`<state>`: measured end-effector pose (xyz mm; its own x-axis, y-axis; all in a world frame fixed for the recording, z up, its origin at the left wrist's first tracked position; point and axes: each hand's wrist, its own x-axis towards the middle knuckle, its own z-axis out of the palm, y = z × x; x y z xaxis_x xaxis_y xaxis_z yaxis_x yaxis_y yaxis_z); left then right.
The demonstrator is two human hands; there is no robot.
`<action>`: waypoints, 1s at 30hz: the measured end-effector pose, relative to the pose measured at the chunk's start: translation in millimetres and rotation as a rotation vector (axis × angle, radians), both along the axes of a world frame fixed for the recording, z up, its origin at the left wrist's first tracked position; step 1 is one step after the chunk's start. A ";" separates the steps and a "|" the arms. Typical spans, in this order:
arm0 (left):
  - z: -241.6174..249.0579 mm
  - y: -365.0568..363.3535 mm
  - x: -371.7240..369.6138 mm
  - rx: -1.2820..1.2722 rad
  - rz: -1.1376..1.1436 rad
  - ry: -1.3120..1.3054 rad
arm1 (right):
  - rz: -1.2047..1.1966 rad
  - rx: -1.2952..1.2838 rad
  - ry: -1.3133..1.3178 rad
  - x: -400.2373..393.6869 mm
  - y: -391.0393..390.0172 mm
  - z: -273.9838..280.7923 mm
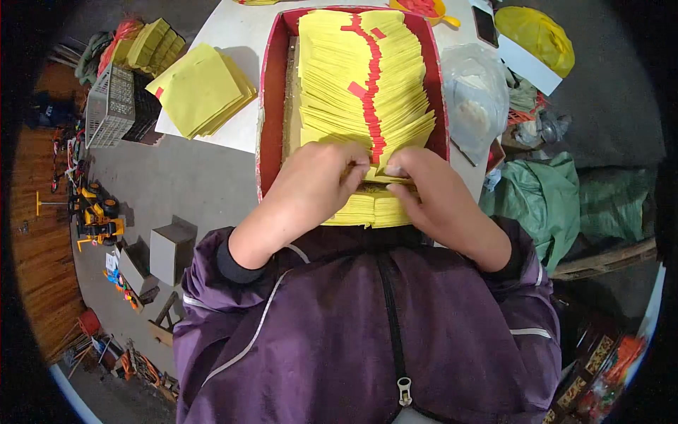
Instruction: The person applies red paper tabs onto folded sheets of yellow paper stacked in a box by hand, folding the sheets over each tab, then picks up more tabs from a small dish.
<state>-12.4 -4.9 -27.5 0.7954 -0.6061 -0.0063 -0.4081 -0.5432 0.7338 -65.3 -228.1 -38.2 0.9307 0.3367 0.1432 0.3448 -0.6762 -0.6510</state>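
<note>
A red-walled box (pixel 265 116) holds a long, fanned row of thin yellow paper sheets (pixel 328 92), with small red tabs (pixel 374 106) forming a wavy line along them. At the near end of the row, my left hand (pixel 314 177) is closed, its thumb and fingertips pinching the edge of a yellow sheet. Opposite it, my right hand (pixel 434 191) has thumb and fingers on the same near sheets, close to the lowest red tabs. Just below my fingers, a further yellow paper bundle (pixel 371 210) lies close against my jacket. My fingertips partly hide the sheet edges.
On the white table (pixel 229 25), a yellow paper stack (pixel 201 92) lies left of the box. To the right are a clear plastic bag (pixel 474 99), a phone (pixel 484 25) and a yellow bowl (pixel 424 8) of red pieces. Crates (pixel 111 106) stand at left; a green sack (pixel 540 205) sits at right.
</note>
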 end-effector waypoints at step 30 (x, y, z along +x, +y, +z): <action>-9.7 8.9 34.2 -0.409 0.347 0.319 | 0.077 -0.198 -0.623 92.1 14.8 -15.8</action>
<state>21.7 4.0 -37.2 0.9437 -0.3158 -0.0980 0.0154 -0.2542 0.9670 26.7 -213.3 -54.0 0.6657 0.4745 0.5759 0.6694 -0.7207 -0.1800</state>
